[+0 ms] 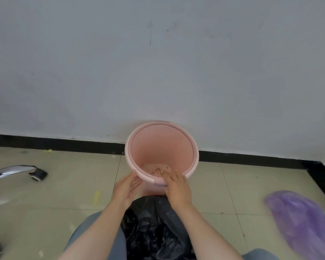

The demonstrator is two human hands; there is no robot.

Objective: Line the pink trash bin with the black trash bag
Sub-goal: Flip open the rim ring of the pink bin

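Observation:
The pink trash bin (161,147) stands on the tiled floor against the wall, tilted toward me, with some dirt at its bottom. My left hand (126,190) is at the bin's near left rim, palm inward and fingers apart, touching or nearly touching the outer wall. On the near right rim rests my right hand (177,188), its fingertips curled over the edge into the bin. The black trash bag (154,228) lies crumpled between my knees, just below the bin and under my forearms. Neither hand holds the bag.
A chrome chair leg with a black caster (26,172) lies on the floor at the left. A purple plastic bag (300,220) sits at the right. A black baseboard (64,144) runs along the grey wall behind the bin. Small yellow scraps (97,197) dot the tiles.

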